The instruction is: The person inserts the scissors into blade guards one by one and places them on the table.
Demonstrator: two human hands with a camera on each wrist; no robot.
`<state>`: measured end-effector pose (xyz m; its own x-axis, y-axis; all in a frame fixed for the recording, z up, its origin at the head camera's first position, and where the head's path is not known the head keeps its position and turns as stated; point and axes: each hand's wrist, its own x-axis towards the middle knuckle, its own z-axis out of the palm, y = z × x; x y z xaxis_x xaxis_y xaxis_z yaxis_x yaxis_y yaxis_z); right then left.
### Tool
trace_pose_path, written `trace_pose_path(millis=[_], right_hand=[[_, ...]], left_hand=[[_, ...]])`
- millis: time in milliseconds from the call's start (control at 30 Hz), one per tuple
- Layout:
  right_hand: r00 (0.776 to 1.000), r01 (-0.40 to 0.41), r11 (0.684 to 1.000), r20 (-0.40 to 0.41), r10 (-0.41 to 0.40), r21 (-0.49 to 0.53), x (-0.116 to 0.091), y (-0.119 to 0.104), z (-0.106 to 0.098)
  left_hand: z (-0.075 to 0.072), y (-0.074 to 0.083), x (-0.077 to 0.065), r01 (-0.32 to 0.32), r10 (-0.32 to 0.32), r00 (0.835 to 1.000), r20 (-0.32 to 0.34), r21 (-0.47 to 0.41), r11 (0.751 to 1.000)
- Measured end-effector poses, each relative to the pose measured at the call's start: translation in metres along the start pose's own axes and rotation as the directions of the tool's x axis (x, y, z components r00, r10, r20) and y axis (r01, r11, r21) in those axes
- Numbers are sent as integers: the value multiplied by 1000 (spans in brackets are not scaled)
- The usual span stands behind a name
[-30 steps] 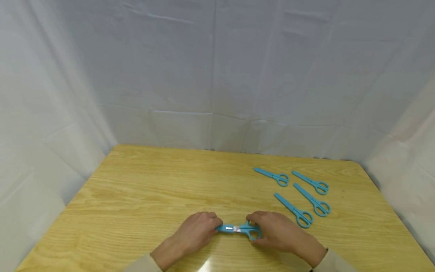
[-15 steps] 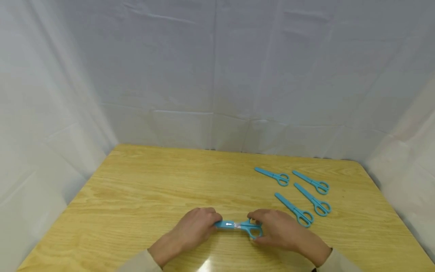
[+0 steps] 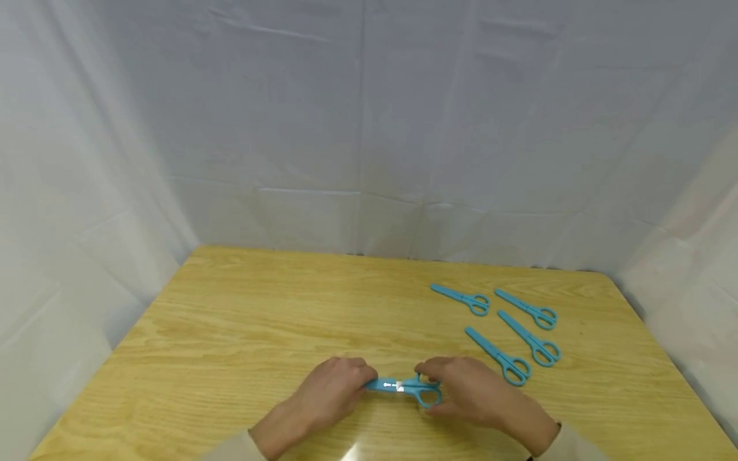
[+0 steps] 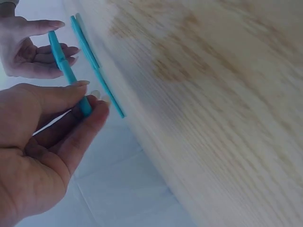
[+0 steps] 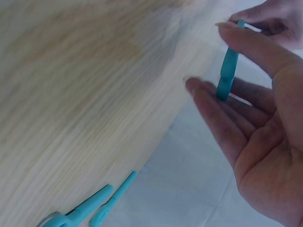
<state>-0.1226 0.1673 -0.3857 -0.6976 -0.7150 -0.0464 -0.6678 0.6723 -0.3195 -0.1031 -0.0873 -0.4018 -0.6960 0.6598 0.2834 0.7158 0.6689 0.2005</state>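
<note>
Low over the front middle of the table, a pair of light-blue scissors [image 3: 412,385] lies crosswise between both hands. Their blue blade cover [image 3: 379,384] is at the left end, and a short strip of bare metal blade shows between cover and handles. My left hand [image 3: 333,394] pinches the cover's tip between thumb and fingers, as the left wrist view also shows. On the other end, my right hand [image 3: 475,392] holds the finger loops, thumb on one side and fingers on the other. The right wrist view shows the handle [image 5: 229,64] edge-on between them.
Several more covered light-blue scissors [image 3: 500,357] lie on the right part of the wooden table [image 3: 242,307], behind and beside my right hand. Pale cloth sheets [image 3: 311,218] hang along the table's back and sides.
The strip of bare blade between cover and handles has grown slightly shorter. My right hand with the handles has shifted a little left; the left hand keeps its pinch on the cover.
</note>
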Motion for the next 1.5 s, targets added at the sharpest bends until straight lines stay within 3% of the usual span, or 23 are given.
trace_pose_path(millis=[300, 667, 1233, 1500], right_hand=[[998, 34, 998, -49, -37, -54, 2, -6, 5], [999, 31, 998, -35, -33, -50, 7, -7, 6], [997, 22, 993, -75, -31, -113, 14, -6, 8], [996, 36, 997, -78, -40, -62, 21, -6, 4]], left_hand=[[-2, 9, 3, 2, -2, 1000, 4, 87, 996], [-1, 8, 3, 19, -18, 1000, -9, 131, 991], [-2, -3, 0, 28, -27, 999, -20, 25, 999], [-6, -11, 0, 36, -37, 999, -31, -26, 999]])
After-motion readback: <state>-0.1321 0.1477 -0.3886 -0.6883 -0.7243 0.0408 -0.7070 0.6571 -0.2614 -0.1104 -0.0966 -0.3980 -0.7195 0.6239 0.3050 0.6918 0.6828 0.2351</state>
